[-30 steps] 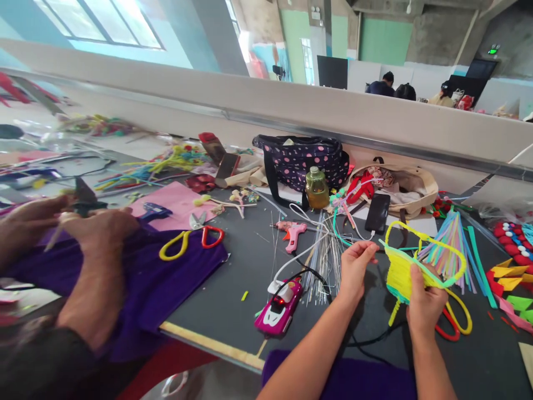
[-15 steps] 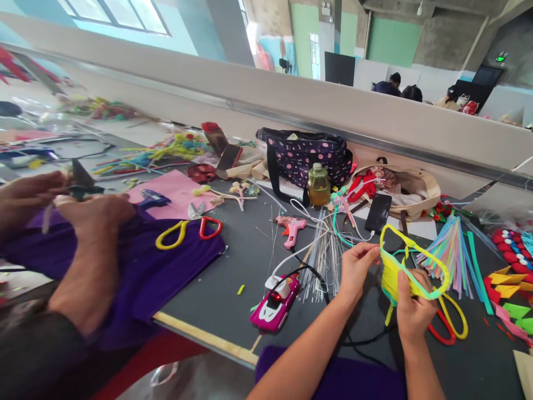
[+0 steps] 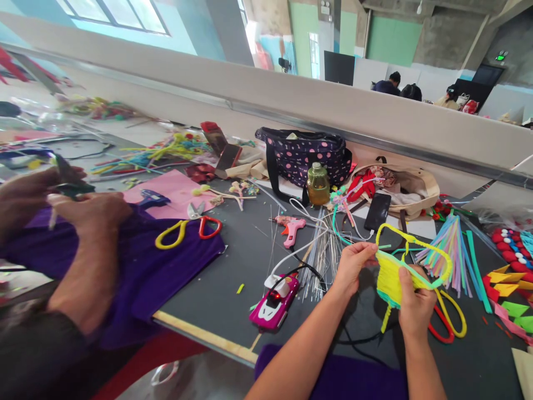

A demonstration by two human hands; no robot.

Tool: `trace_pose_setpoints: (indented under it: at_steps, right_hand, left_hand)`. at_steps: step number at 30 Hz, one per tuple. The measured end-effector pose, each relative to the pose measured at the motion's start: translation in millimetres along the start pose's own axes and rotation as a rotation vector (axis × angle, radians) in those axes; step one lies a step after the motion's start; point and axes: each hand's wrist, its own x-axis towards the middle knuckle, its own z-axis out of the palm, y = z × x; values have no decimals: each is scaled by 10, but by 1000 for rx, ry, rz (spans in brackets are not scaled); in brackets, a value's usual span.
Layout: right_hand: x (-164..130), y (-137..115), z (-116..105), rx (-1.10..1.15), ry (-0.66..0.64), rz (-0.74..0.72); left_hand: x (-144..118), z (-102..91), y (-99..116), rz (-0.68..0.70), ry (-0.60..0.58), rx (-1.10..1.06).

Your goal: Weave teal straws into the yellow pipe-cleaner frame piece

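Pipe-cleaner basket (image 3: 391, 280), yellow and part woven, held in both our hands above the dark surface (image 3: 233, 261).

Our left hand (image 3: 353, 266) pinches the basket's left edge with closed fingertips; our right hand (image 3: 416, 303) is closed round its lower right side, thumb across the front. We judge the yellow body well filled in, with a green rim and a looped handle in place, while loose ends hang below, so finishing seems left. Red and yellow scissors (image 3: 452, 325) lie just beneath. A co-worker's hands (image 3: 83, 211) work over purple cloth (image 3: 166, 266), well apart.
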Motion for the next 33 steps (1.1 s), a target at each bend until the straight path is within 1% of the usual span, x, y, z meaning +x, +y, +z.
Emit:
trace_pose_setpoints:
  at_steps: [3,6,9,11,14,19,23,29,33]
  right_hand:
    - [9,40,19,140,56,198]
    - [38,27,44,261,102,377]
    - [72,-12,56,333,107,504]
    - [91,-31,55,349,110,553]
    - [109,-42,48,369,142,577]
    - [123,-38,34,382,175,593]
    - [125,-15,29,377,146,575]
    - [144,46,36,346,93,576]
    - [131,19,55,345,157,567]
  left_hand:
    - [-14,15,21,-10,-10,-21]
    - [-31,39,33,-41,-27,-79]
    - [-38,48,30,-104,-78,-174]
    - [-36,41,21,-147,-122,-222]
    - [-24,18,6,-173,-157,-228]
    - [-10,-1,6,-175,-167,-172]
    - [-10,-8,10,-162,-172,-157]
    - [-16,-19,-2,-150,-203,-195]
    - [-17,0,-4,-104,-179,-138]
